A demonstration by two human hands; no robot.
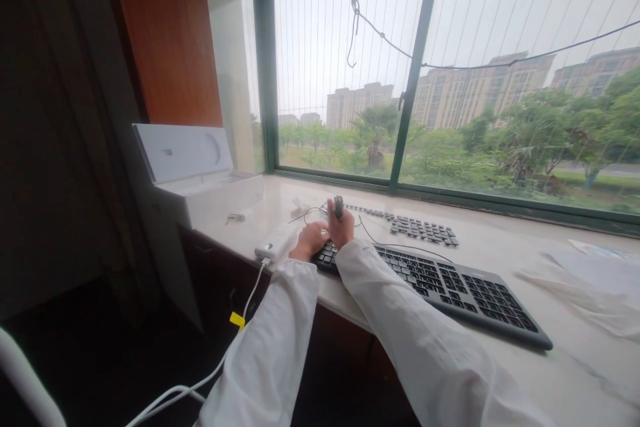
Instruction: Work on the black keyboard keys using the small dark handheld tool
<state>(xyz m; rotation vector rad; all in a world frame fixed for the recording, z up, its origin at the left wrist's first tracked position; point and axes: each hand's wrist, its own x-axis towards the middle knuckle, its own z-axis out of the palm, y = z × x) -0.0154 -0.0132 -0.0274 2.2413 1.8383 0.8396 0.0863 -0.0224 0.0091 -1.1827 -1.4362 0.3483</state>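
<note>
I count two hands over one black keyboard point(440, 287). The right hand point(341, 229) pinches one small dark grey object point(339, 207) upright, fingers narrow around it. The left hand point(311, 240) sits at the keyboard's left end; I cannot tell its finger spread. Just beside it lies one white corded device point(275, 242). Beyond, many loose black keycaps point(415, 227) lie in rows on the marble sill point(575, 373), near one open white box point(197, 173).
</note>
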